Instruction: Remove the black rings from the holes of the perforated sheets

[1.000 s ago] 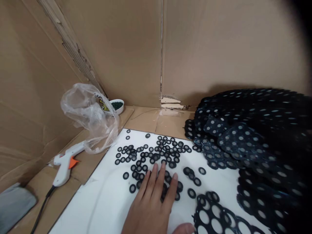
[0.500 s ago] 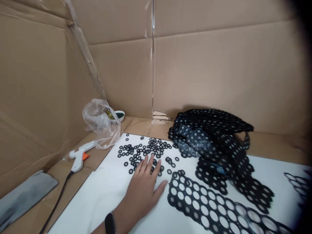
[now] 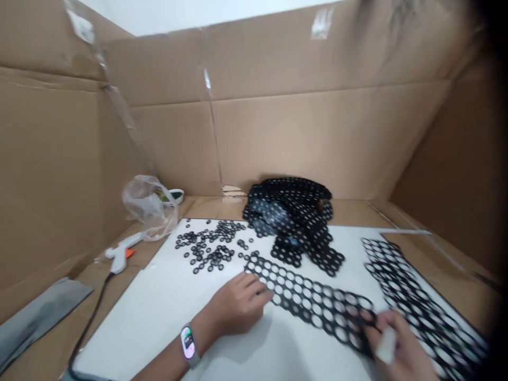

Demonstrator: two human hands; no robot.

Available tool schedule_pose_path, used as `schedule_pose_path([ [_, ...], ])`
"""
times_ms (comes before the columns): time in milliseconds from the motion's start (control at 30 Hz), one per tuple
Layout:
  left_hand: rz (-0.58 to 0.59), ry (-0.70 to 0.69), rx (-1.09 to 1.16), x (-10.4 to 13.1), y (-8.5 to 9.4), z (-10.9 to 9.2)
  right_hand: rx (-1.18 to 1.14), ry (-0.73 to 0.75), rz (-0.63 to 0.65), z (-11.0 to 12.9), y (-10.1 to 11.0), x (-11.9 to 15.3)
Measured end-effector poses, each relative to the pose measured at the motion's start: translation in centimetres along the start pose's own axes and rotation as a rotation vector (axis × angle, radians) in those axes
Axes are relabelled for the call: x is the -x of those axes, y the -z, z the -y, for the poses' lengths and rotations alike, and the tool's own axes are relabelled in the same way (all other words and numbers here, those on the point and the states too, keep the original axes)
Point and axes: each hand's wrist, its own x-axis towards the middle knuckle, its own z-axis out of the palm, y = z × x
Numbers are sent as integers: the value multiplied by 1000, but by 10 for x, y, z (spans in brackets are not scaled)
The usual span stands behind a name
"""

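A long strip of black rings (image 3: 307, 291) lies slanted across the white board (image 3: 159, 312). At its left end, my left hand (image 3: 242, 301) is closed, fingertips on the strip's edge, with a watch on the wrist. My right hand (image 3: 400, 344), blurred, grips the strip's right end and also has a white stick-like object (image 3: 386, 345) between its fingers. Many small loose black rings (image 3: 214, 256) are scattered beyond my left hand. A second ringed sheet (image 3: 413, 296) lies at the right.
A heap of black ringed mesh (image 3: 293, 211) is at the back. To the left are a glue gun (image 3: 119, 255) with its cord, a clear plastic bag (image 3: 146, 203), a small bowl (image 3: 177, 196) and a grey cloth (image 3: 43, 317). Cardboard walls (image 3: 166, 137) surround the board.
My left hand has moved off the loose rings to the strip and closed. My right hand has come into view at the strip's right end. The view has shifted right.
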Motion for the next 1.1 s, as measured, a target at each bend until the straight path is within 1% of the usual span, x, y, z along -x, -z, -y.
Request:
schedule_pose_path([
  [100, -1, 32, 62, -17, -3, -22, -141, -45, 17, 31, 5, 10],
  [200, 23, 115, 133, -38, -11, -45, -214, -71, 143, 51, 12, 12],
  [267, 55, 177, 199, -51, -17, -63, -296, -90, 225, 54, 20, 14],
  [367, 129, 281, 310, -64, -24, -88, -402, -109, 332, 49, 33, 20],
  [467, 152, 391, 383, -65, -33, -107, -422, -115, 351, 43, 45, 22],
  [533, 112, 453, 414, -61, -40, -115, -393, -105, 342, 42, 49, 21],
  [600, 43, 502, 437, -54, -49, -120, -352, -95, 348, 42, 48, 20],
  [667, -16, 544, 453, -48, -56, -123, -272, -85, 349, 43, 43, 20],
  [767, -53, 575, 462, -43, -63, -125, -95, -32, 313, 47, 34, 21],
  [833, -52, 581, 460, -43, -63, -125, -63, 9, 335, 50, 33, 21],
  [900, -51, 597, 447, -45, -60, -127, -122, 18, 393, 51, 37, 21],
  [1000, -25, 597, 417, -50, -54, -133, -196, -24, 464, 49, 53, 22],
  [1100, -12, 585, 387, -54, -49, -144, -214, -82, 440, 43, 68, 24],
])
